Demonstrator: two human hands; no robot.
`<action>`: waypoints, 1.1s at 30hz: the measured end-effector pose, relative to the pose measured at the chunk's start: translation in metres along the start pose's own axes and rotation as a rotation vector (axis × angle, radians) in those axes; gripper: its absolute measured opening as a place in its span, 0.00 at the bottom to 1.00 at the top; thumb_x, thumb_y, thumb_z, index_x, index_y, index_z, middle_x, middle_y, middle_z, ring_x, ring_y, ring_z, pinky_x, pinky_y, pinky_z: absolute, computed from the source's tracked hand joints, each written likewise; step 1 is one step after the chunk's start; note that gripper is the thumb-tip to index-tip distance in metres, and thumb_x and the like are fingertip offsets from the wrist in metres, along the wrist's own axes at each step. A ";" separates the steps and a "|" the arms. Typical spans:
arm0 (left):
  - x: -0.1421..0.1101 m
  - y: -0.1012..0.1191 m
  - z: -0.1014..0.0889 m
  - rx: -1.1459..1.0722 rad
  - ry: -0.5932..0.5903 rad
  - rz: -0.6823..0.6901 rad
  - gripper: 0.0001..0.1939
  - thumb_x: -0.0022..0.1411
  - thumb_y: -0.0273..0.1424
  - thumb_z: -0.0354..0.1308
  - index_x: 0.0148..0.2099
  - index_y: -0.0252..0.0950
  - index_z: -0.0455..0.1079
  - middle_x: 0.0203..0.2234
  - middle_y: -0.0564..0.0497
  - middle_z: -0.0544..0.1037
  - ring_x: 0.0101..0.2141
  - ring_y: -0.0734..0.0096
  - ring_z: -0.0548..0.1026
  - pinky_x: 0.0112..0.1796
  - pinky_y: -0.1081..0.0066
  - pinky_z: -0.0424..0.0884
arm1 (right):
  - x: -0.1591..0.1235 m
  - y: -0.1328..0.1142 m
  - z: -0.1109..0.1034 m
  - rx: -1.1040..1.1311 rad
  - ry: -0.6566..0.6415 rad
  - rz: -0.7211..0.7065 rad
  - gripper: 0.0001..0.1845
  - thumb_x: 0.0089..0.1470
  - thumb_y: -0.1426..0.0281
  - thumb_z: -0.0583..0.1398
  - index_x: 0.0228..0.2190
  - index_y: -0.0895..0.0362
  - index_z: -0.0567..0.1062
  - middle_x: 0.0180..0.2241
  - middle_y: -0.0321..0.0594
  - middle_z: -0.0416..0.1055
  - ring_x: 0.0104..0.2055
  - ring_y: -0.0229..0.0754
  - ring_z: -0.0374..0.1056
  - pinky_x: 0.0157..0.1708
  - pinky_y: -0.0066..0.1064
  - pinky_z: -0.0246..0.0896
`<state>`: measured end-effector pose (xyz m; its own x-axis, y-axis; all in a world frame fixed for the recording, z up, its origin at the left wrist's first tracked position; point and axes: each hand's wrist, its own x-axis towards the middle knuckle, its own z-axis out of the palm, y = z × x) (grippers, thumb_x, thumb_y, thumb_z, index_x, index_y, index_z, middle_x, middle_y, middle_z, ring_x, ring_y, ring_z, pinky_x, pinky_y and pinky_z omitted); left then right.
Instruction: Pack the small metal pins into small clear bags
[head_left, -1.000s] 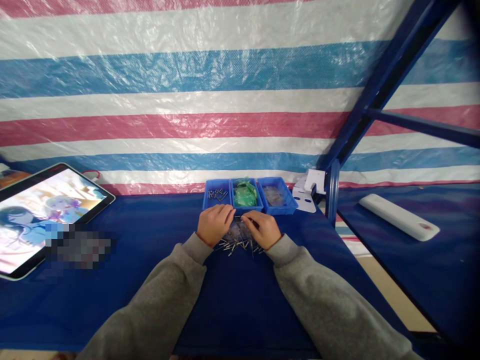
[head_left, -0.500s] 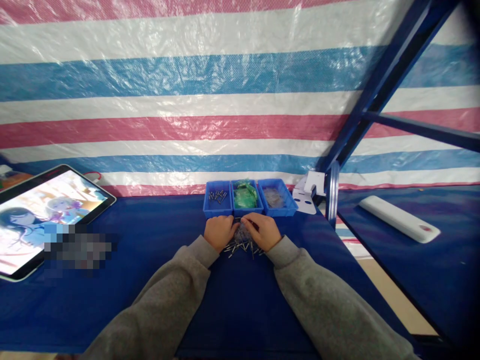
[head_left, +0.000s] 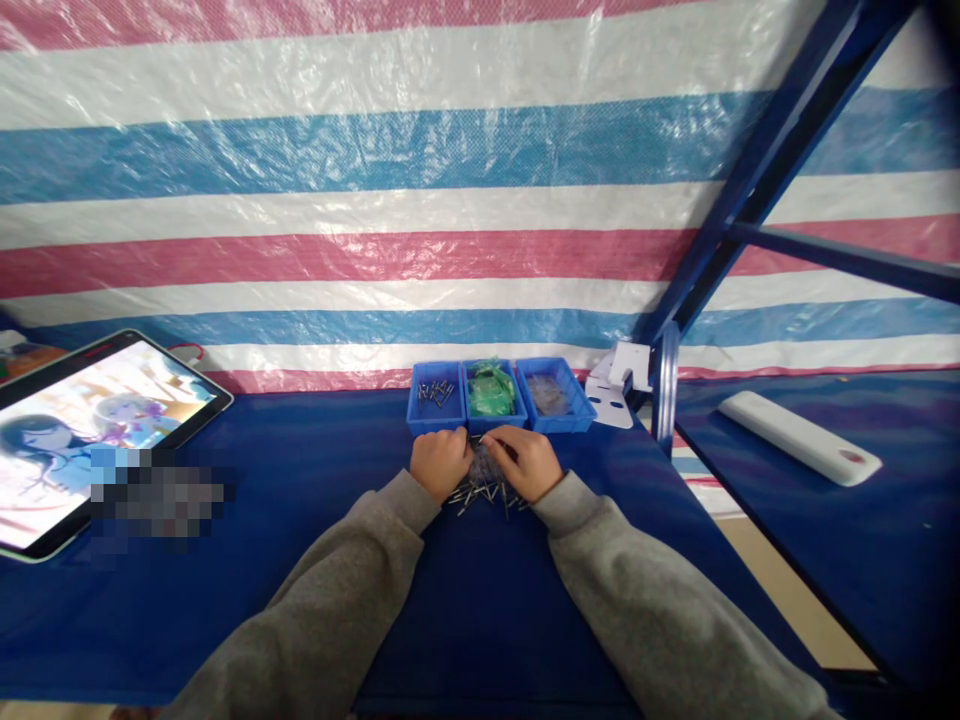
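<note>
My left hand and my right hand meet on the blue-covered table, pinching a small transparent plastic bag between them. Loose short metal pins lie scattered just below my wrists. Directly beyond my fingers stand several blue plastic bins in a row. The left bin holds similar pins, the middle bin holds a green bag, and the right bin holds transparent bags. What the bag holds is hard to make out.
A tablet showing a picture lies at the left, beside a pixelated patch. A white bracket and a blue steel post stand right of the bins. A white bar lies on a lower blue shelf. Striped tarpaulin backs everything.
My hands have drawn closer together and higher over the pins, and the transparent bag has bunched up between them. Between the last two frames, very little has moved.
</note>
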<state>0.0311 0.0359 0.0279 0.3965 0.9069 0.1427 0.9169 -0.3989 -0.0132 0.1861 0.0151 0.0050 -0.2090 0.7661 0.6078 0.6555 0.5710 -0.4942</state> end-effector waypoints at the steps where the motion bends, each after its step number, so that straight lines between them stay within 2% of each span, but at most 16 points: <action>1: -0.001 0.000 -0.001 -0.002 0.022 0.024 0.12 0.62 0.33 0.45 0.36 0.34 0.67 0.29 0.45 0.75 0.31 0.63 0.74 0.32 0.68 0.65 | 0.000 0.000 -0.001 -0.002 0.005 0.003 0.13 0.57 0.66 0.50 0.31 0.56 0.73 0.29 0.41 0.73 0.32 0.40 0.69 0.34 0.30 0.63; 6: -0.004 -0.007 -0.007 -0.074 0.180 0.260 0.11 0.63 0.33 0.44 0.37 0.35 0.66 0.29 0.48 0.75 0.30 0.68 0.74 0.30 0.73 0.66 | 0.002 -0.002 -0.005 0.012 0.092 0.048 0.12 0.57 0.66 0.50 0.36 0.56 0.72 0.33 0.42 0.73 0.35 0.41 0.69 0.35 0.30 0.63; 9: -0.005 -0.012 -0.006 -0.183 0.274 0.401 0.12 0.65 0.32 0.42 0.39 0.35 0.66 0.30 0.49 0.75 0.33 0.71 0.74 0.34 0.74 0.67 | 0.003 -0.004 -0.007 0.009 0.116 0.060 0.14 0.57 0.65 0.50 0.41 0.56 0.71 0.34 0.42 0.72 0.34 0.40 0.68 0.34 0.30 0.63; 14: -0.004 -0.019 0.002 -0.401 0.438 0.502 0.12 0.65 0.29 0.43 0.42 0.33 0.67 0.35 0.48 0.75 0.38 0.71 0.73 0.42 0.70 0.68 | 0.002 -0.004 -0.006 0.024 0.051 -0.006 0.13 0.58 0.66 0.50 0.35 0.56 0.73 0.31 0.41 0.72 0.34 0.40 0.68 0.35 0.29 0.62; 17: -0.003 -0.022 0.007 -0.541 0.498 0.505 0.11 0.64 0.27 0.44 0.42 0.33 0.68 0.35 0.48 0.75 0.38 0.72 0.73 0.43 0.71 0.68 | 0.001 -0.003 -0.005 0.032 0.037 0.000 0.12 0.58 0.67 0.50 0.34 0.56 0.72 0.31 0.41 0.72 0.34 0.40 0.68 0.34 0.29 0.62; 21: -0.002 -0.023 0.008 -0.617 0.554 0.429 0.08 0.62 0.28 0.49 0.40 0.35 0.69 0.32 0.50 0.76 0.35 0.72 0.73 0.40 0.72 0.69 | 0.001 -0.003 -0.003 0.047 0.046 0.036 0.11 0.58 0.67 0.50 0.34 0.56 0.71 0.33 0.41 0.73 0.36 0.41 0.69 0.37 0.30 0.62; 29: -0.003 -0.023 0.008 -0.550 0.469 0.326 0.09 0.63 0.31 0.47 0.35 0.34 0.68 0.27 0.50 0.73 0.31 0.73 0.72 0.35 0.74 0.66 | 0.001 -0.005 -0.005 0.055 0.070 0.014 0.11 0.58 0.67 0.51 0.35 0.56 0.71 0.32 0.41 0.72 0.35 0.40 0.68 0.36 0.29 0.62; 33: -0.005 -0.022 0.007 -0.516 0.465 0.346 0.10 0.63 0.31 0.47 0.33 0.34 0.67 0.25 0.51 0.73 0.29 0.74 0.71 0.33 0.75 0.65 | 0.001 -0.003 -0.005 0.026 0.060 -0.004 0.12 0.58 0.66 0.50 0.32 0.57 0.72 0.29 0.41 0.72 0.33 0.40 0.68 0.34 0.29 0.62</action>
<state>0.0095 0.0407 0.0206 0.4920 0.6144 0.6169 0.5622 -0.7652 0.3138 0.1873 0.0130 0.0102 -0.1671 0.7452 0.6456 0.6358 0.5819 -0.5071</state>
